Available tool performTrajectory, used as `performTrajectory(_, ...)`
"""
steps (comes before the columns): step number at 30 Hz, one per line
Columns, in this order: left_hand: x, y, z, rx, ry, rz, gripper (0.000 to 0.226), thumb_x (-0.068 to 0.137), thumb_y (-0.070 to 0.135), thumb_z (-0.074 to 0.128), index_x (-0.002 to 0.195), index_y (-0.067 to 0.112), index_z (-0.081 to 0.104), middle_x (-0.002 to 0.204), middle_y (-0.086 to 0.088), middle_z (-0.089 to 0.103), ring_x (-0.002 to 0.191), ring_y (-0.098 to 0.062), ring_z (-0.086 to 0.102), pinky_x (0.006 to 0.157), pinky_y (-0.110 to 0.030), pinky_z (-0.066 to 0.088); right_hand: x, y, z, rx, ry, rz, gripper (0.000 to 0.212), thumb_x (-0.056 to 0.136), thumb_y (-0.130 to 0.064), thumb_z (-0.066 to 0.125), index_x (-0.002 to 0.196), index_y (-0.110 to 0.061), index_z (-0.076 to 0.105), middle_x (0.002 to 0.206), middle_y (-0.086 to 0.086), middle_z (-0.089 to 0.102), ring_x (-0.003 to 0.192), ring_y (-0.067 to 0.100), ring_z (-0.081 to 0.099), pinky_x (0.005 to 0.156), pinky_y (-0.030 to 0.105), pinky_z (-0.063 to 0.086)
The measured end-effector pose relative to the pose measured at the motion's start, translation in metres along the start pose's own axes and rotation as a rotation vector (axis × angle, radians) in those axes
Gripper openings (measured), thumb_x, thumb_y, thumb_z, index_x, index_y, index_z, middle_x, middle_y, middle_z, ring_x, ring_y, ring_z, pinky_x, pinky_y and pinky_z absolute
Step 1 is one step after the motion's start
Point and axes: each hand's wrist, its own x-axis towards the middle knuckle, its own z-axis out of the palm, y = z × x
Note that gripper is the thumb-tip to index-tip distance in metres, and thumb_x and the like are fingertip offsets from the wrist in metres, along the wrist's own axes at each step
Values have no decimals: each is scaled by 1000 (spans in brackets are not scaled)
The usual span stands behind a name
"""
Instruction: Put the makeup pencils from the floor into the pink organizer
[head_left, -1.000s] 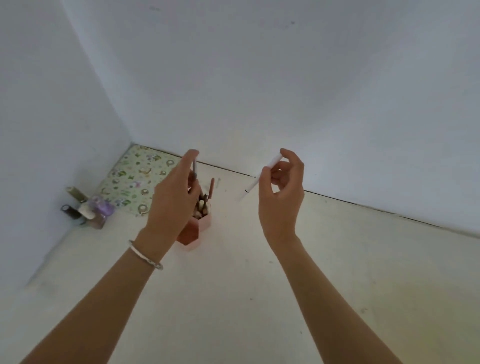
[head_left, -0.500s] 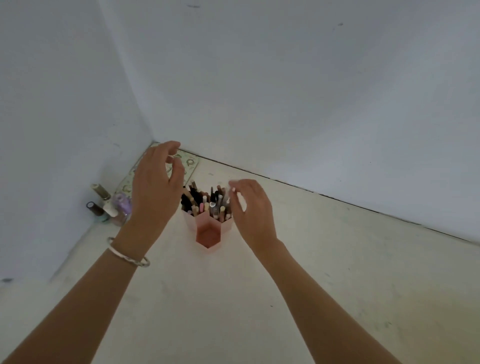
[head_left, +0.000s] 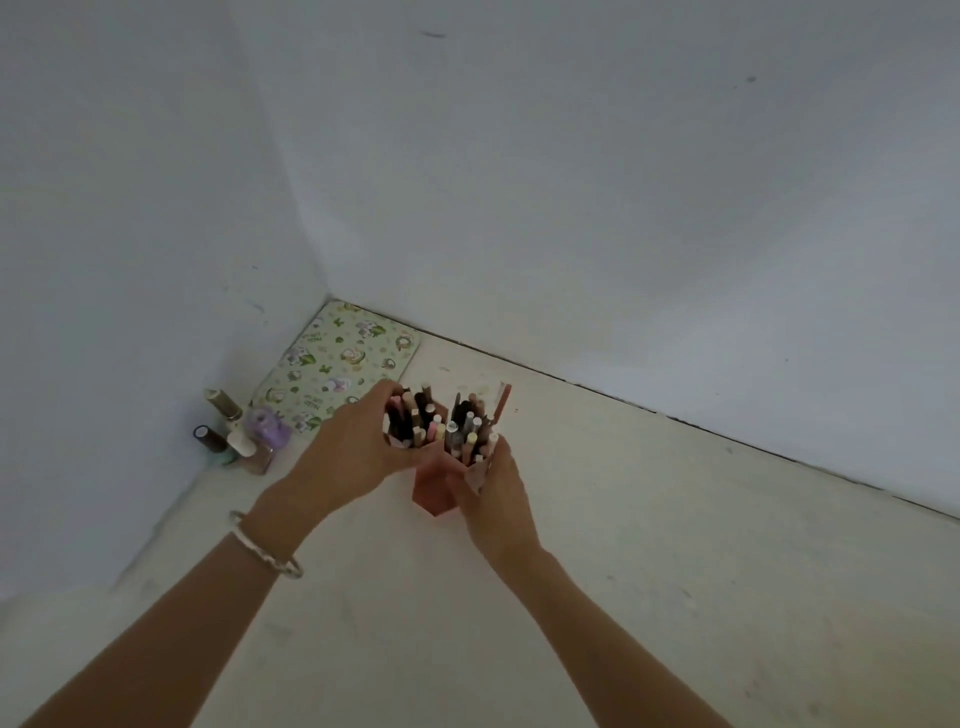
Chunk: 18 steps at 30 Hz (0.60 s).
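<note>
Head view: the pink organizer (head_left: 432, 494) stands on the floor (head_left: 649, 571) near the room corner, its compartments packed with upright makeup pencils (head_left: 457, 423). The left hand (head_left: 358, 452) wraps the organizer's left side in a closed grip; the right hand (head_left: 496, 493) clasps its right side likewise. Nail polish bottles (head_left: 239, 434) and a patterned tin (head_left: 337, 364) lie just left of it.
</note>
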Motion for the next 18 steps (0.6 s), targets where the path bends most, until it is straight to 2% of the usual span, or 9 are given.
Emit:
performTrajectory(3, 25, 1, 1, -104, 63, 3, 55, 71, 43, 84, 115, 23, 58, 104, 8, 68, 90, -17, 68, 84, -39, 54, 30, -12, 10, -40, 146, 21, 49, 93, -25, 61, 134, -13, 39, 121, 9, 58, 104, 28, 62, 77, 32, 48)
performTrajectory(7, 70, 5, 2, -280, 194, -26, 62, 74, 28, 84, 128, 19, 55, 119, 3, 65, 98, -19, 67, 89, -32, 51, 76, -28, 17, -33, 188, 45, 49, 93, -21, 60, 133, -7, 37, 120, 14, 58, 103, 31, 61, 79, 37, 48)
performTrajectory(9, 87, 3, 4, -297, 215, -31, 60, 77, 23, 82, 129, 14, 54, 124, 0, 64, 101, -20, 68, 89, -30, 51, 93, -33, 19, -7, 207, 61, 50, 93, -22, 60, 134, -8, 37, 120, 12, 58, 104, 30, 60, 77, 33, 45)
performTrajectory(13, 107, -3, 3, -288, 223, -6, 55, 76, 22, 83, 124, 15, 56, 121, 0, 66, 102, -15, 65, 94, -39, 54, 111, -32, 23, -19, 249, 72, 46, 92, -24, 60, 130, -10, 40, 112, 9, 59, 100, 28, 60, 73, 30, 39)
performTrajectory(16, 108, -5, 6, -295, 229, 13, 53, 76, 23, 83, 122, 14, 57, 119, 0, 66, 102, -15, 65, 93, -40, 54, 114, -29, 26, -11, 264, 61, 47, 92, -24, 61, 131, -12, 40, 116, 10, 59, 103, 29, 60, 73, 29, 37)
performTrajectory(18, 108, 0, 3, -317, 218, -5, 55, 78, 18, 82, 125, 12, 56, 123, -2, 65, 104, -17, 64, 93, -39, 54, 113, -33, 23, 11, 244, 66, 57, 91, -27, 64, 139, -12, 36, 127, 12, 55, 113, 31, 57, 79, 32, 42)
